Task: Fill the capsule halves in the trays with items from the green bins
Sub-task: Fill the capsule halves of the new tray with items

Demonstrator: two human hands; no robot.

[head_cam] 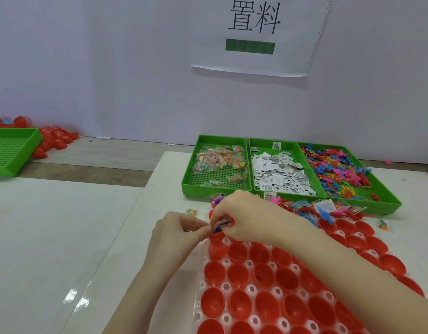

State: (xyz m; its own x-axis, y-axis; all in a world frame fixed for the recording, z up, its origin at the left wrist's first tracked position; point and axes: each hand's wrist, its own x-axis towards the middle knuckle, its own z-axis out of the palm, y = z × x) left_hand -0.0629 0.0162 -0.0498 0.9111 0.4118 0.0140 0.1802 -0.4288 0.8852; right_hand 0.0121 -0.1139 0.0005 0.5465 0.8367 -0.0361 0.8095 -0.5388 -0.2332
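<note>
White tabletop (63, 237) carries a clear tray (201, 280) of red capsule halves (261, 276), with three green bins (287, 189) beyond it holding bead packets (220, 157), paper slips (278, 174) and coloured figures (338, 172). Both hands meet above the tray's far left corner: the left hand (176, 233) and right hand (246, 213) pinch a small blue item (221, 226) between curled fingertips.

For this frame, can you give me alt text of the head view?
Both hands, left hand and right hand, pinch a small blue item over a tray of red capsule halves. Behind stand three green bins of candy packets, paper slips and colourful toys.
</note>
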